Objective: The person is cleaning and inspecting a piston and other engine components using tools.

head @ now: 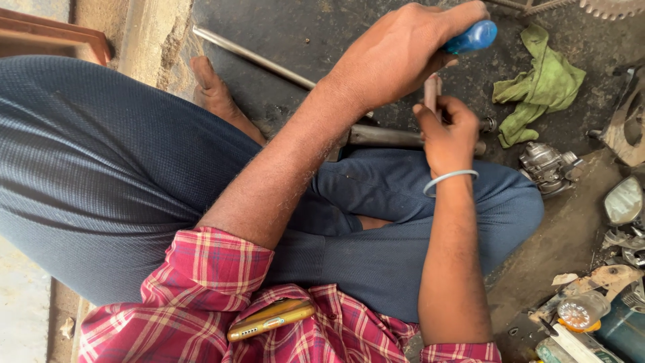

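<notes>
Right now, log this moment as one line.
left hand: grips blue tool handle | right hand: holds metal rod upright | green rag on floor

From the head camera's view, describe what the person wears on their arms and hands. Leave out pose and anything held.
Both forearms are bare, and neither the left hand nor the right hand has a glove. The red, pink and white plaid sleeves are rolled up, the left sleeve near the elbow. A thin pale bangle circles the right wrist. No rings or watch can be seen.
</notes>
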